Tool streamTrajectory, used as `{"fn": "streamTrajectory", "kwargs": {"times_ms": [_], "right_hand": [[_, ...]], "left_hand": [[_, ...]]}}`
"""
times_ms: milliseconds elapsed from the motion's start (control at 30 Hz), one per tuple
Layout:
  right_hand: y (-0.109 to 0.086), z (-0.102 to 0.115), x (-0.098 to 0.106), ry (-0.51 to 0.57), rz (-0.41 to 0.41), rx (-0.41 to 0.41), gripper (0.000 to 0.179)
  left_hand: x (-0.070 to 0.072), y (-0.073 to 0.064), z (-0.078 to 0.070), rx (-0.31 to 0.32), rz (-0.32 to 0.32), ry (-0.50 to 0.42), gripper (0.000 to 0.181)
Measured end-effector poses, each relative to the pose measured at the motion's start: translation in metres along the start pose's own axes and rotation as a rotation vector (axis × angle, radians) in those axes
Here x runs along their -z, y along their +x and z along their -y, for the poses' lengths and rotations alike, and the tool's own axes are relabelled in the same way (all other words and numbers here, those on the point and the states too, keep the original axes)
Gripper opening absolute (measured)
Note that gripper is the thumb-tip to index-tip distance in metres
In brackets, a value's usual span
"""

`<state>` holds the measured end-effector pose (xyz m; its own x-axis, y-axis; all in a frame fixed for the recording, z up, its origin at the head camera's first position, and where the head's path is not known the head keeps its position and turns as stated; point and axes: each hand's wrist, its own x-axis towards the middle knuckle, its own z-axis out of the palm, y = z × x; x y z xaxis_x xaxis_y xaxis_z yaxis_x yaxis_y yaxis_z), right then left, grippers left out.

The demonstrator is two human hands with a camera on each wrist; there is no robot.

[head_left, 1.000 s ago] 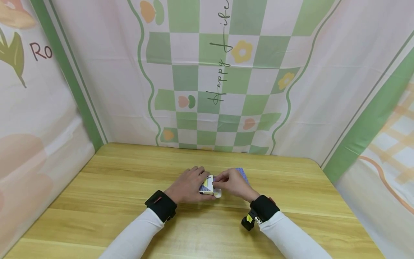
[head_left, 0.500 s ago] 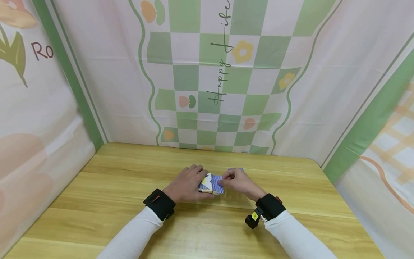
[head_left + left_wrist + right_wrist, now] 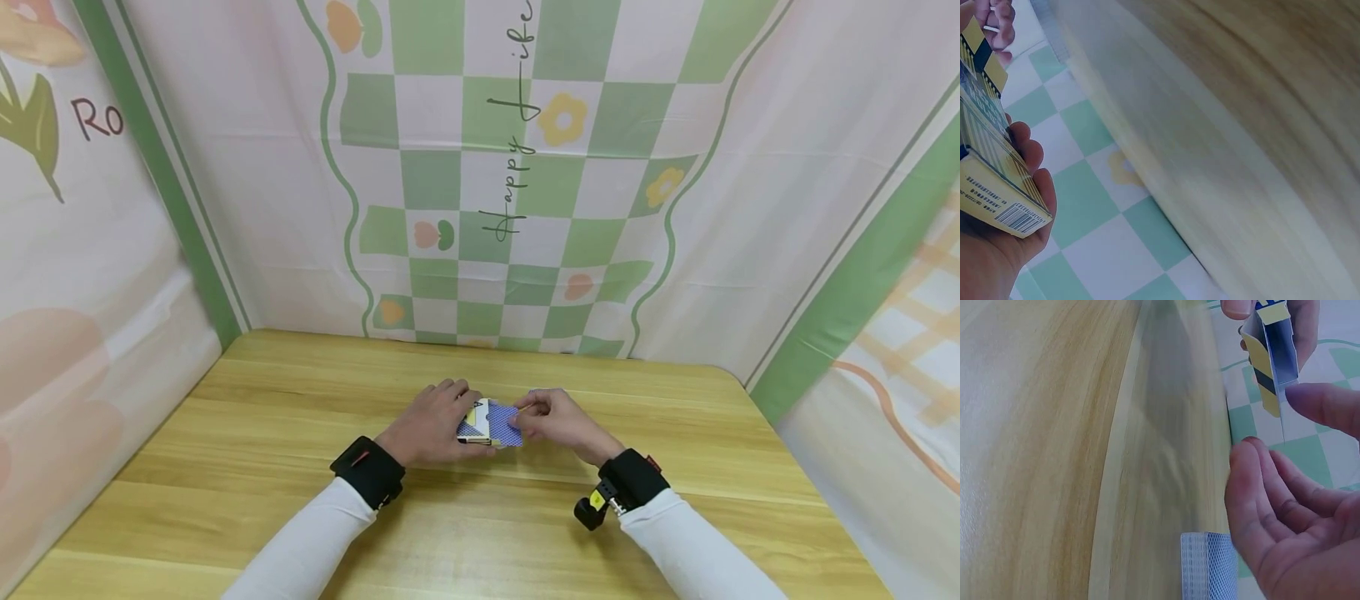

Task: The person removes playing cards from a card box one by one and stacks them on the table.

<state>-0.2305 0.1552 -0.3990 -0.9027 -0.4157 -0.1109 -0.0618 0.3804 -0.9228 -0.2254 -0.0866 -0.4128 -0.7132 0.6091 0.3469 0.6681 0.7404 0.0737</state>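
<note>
My left hand (image 3: 433, 425) grips a playing-card box (image 3: 474, 423), fingers over its far side and thumb along its near side. In the left wrist view the box (image 3: 997, 187) shows its barcode end. A blue-backed playing card (image 3: 504, 425) sticks out of the box's open right end. My right hand (image 3: 558, 423) is at that card, its thumb resting on the back. In the right wrist view the card is edge-on by the thumb, with the other fingers (image 3: 1244, 481) apart below it. Behind the right hand lies a stack of blue-backed cards (image 3: 1210, 569), mostly hidden in the head view.
Both hands work over the back half of a wooden table (image 3: 480, 533). A printed curtain (image 3: 495, 167) hangs close behind the table's back edge, with more cloth at both sides. A small camera (image 3: 590, 512) hangs from the right wrist strap.
Earlier the box's pale flap showed at the right end; now the blue-backed card extends over it. My right hand has shifted slightly right and the left hand with the box slightly left.
</note>
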Motion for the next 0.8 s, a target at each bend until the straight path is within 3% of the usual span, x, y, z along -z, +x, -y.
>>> {"fn": "streamTrajectory", "kwargs": {"times_ms": [167, 300, 500, 667, 800], "right_hand": [[-0.002, 0.006, -0.002, -0.031, -0.019, 0.042, 0.051], [-0.005, 0.016, -0.003, -0.132, -0.031, 0.187, 0.039], [-0.003, 0.016, -0.003, -0.221, 0.041, 0.346, 0.031], [0.002, 0.005, -0.003, -0.291, 0.081, 0.407, 0.030], [0.002, 0.001, -0.002, -0.324, 0.089, 0.410, 0.035]], "left_hand": [[-0.001, 0.001, 0.000, -0.016, -0.014, 0.006, 0.079], [-0.002, 0.000, 0.001, -0.026, -0.027, 0.013, 0.080], [-0.002, -0.001, 0.001, -0.016, -0.016, 0.006, 0.082], [-0.002, -0.001, 0.001, -0.020, -0.030, -0.001, 0.080], [-0.002, -0.002, 0.001, -0.023, -0.034, -0.002, 0.078]]}}
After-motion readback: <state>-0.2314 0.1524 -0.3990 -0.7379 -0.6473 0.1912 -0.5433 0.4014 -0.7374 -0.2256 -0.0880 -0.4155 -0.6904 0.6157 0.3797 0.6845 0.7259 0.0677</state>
